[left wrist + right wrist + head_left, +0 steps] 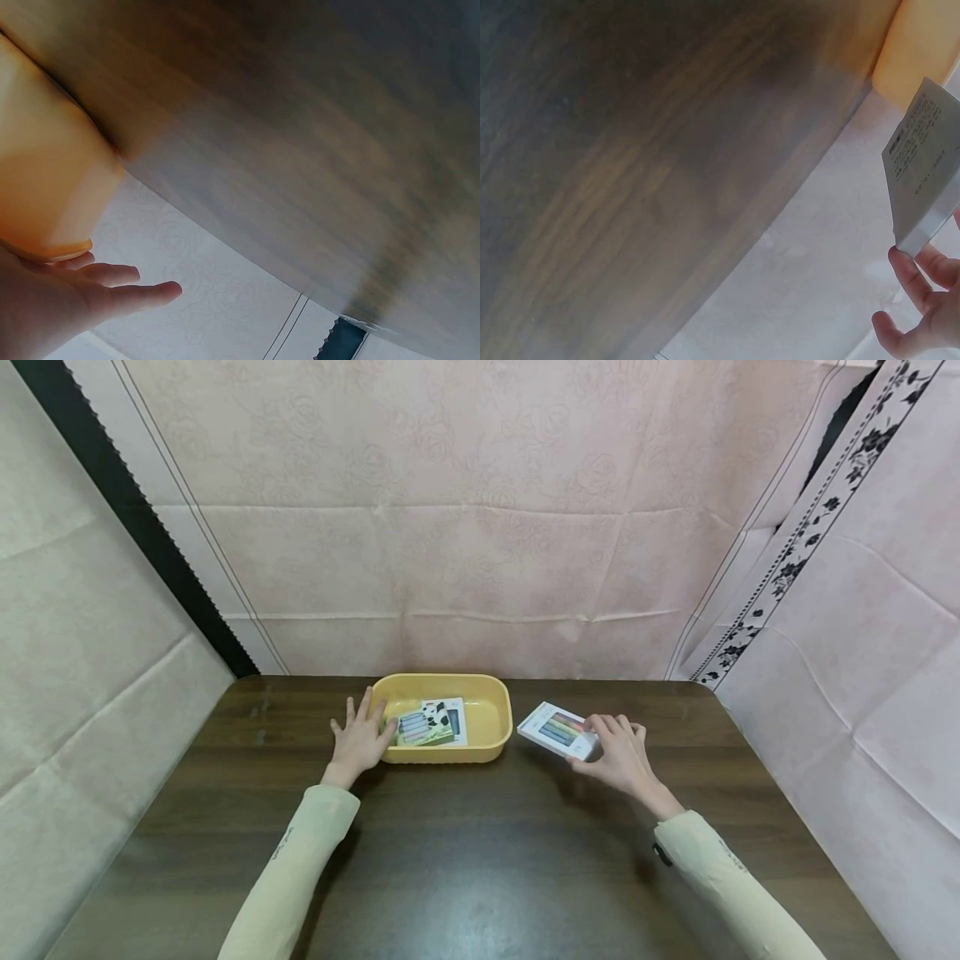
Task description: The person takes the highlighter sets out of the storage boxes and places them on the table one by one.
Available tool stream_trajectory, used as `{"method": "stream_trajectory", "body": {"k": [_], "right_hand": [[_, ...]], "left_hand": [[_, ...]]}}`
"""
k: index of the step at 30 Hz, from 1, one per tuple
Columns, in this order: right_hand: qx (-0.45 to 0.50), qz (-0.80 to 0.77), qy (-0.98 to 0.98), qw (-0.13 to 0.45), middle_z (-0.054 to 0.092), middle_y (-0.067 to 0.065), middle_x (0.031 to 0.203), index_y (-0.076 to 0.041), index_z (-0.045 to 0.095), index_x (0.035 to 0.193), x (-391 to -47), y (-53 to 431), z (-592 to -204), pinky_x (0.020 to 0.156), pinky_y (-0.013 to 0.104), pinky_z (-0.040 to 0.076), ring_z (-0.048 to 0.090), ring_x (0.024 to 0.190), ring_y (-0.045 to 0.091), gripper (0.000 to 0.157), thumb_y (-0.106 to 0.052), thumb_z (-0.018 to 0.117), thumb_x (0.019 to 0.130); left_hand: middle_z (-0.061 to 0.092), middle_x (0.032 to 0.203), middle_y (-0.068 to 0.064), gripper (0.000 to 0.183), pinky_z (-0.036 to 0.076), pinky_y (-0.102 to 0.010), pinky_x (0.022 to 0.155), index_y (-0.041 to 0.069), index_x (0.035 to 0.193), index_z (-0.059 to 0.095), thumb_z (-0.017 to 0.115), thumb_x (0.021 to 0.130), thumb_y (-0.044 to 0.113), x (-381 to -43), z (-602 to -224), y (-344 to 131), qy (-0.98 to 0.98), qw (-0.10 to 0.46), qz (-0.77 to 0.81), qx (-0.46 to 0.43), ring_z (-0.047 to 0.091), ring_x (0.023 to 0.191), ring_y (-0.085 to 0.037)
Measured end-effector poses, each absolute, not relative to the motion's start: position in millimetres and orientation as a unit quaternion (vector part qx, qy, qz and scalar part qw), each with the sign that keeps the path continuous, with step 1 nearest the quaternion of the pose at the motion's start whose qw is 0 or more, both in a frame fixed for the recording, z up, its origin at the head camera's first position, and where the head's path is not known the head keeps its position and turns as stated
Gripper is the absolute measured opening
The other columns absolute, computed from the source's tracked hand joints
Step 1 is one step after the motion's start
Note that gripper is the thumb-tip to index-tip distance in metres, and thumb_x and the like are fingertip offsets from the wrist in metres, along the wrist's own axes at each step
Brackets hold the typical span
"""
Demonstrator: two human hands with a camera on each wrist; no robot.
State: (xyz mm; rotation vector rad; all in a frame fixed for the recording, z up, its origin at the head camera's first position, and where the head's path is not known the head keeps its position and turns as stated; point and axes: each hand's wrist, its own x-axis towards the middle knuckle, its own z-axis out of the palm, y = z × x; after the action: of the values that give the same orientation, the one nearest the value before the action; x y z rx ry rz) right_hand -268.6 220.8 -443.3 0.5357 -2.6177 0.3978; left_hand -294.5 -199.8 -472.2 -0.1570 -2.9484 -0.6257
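My right hand (618, 756) grips a flat white box (557, 729) by its right end, above the table. Through its front, a row of coloured sticks shows, possibly pens or crayons. In the right wrist view the printed back of the box (922, 161) faces the camera. At the left end of a yellow plastic basin (487, 752), my left hand (356, 745) rests on the rim with fingers spread. Inside the basin lie a box with a cow picture and pale sticks (423, 727) and, partly under it, a white box (457, 714).
A dark wooden table (480, 852) carries the basin near its back edge. Pale patterned cloth (465, 568) hangs behind the table, with more cloth at the left (90, 693) and right (862, 693).
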Motion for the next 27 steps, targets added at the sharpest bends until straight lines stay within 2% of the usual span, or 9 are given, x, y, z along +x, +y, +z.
{"method": "stream_trajectory", "body": {"k": [14, 27], "right_hand": [[0.194, 0.138, -0.954, 0.183, 0.06, 0.011, 0.104, -0.016, 0.051, 0.097, -266.8, 219.3, -451.5, 0.08, 0.049, 0.026, 0.047, 0.089, 0.026, 0.055, -0.049, 0.073, 0.06], [0.178, 0.121, -0.961, 0.173, 0.06, 0.011, 0.101, -0.015, 0.052, 0.096, -265.3, 216.3, -460.8, 0.079, 0.05, 0.027, 0.047, 0.088, 0.027, 0.055, -0.051, 0.071, 0.059]], "left_hand": [[-0.001, 0.152, -0.011, 0.06, 0.008, -0.077, 0.09, 0.01, 0.141, 0.026, 0.031, 0.094, 0.046, -294.9, -471.5, -199.4, -0.977, 0.06, -0.198, -0.05, 0.0, 0.133, -0.049], [-0.001, 0.152, -0.012, 0.06, 0.006, -0.076, 0.09, 0.009, 0.141, 0.026, 0.031, 0.094, 0.045, -293.1, -470.5, -199.4, -0.976, 0.056, -0.206, -0.052, -0.003, 0.133, -0.048]]}}
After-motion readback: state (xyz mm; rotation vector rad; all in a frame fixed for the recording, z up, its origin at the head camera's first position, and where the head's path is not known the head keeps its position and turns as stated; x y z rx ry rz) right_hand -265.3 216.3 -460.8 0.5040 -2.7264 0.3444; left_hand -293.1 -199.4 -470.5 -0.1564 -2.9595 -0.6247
